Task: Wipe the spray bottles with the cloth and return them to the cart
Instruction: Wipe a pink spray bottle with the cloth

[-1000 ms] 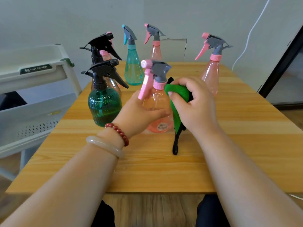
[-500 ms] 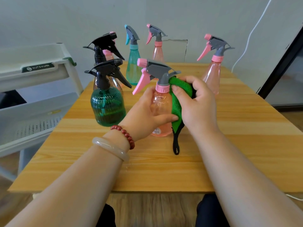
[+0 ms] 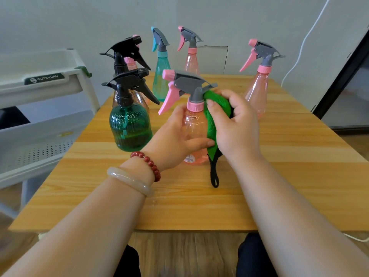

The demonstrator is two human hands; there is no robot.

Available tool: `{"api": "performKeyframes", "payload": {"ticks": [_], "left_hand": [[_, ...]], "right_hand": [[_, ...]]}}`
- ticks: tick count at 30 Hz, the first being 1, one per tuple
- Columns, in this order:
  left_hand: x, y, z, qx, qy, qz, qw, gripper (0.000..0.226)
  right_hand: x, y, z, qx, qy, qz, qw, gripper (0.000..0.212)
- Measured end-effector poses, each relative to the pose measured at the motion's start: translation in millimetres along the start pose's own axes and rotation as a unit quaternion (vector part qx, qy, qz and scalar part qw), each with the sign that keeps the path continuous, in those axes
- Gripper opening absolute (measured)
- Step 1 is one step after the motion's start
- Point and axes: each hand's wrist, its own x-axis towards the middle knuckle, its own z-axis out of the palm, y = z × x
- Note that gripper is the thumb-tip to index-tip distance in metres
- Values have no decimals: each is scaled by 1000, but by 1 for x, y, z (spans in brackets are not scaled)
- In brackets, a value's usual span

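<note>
Fig.: we clamp L grip (image 3: 173,140) round the pink spray bottle (image 3: 194,126), upright on the counter (image 3: 279,176); R grip (image 3: 235,126) bunches green cloth (image 3: 214,108) vs. its neck. Risk: a hard rub may swing the trigger into the dark-green bottle (image 3: 129,126), toppling it.

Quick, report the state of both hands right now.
Left hand: gripping the clear pink plastic spray bottle by its body.
Right hand: holding the green fuzzy cloth against that bottle's neck.
</note>
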Motion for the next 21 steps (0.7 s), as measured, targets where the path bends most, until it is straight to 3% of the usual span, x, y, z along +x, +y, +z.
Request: {"api": "performKeyframes", "payload": {"ticks": [3,8,14,18,21], "left_hand": [[-1,4,1,5,-4,0,1000,74],[-2,4,0,12,-6,-13,1000,71],[-2,8,-1,66,17,-33,997,94],[-5,2,-8,31,0,-28,999,90],[-9,-2,-5,-8,-11,-42,999,79]], "right_hand": [[6,4,-4,-11,-15,34,999,20],[1,0,-4,5,-8,1,1000,21],[5,6,-8,4,-29,53,998,15],[1,2,-7,9,-17,16,1000,13],[3,9,-7,-38,-23,55,998,15]]}}
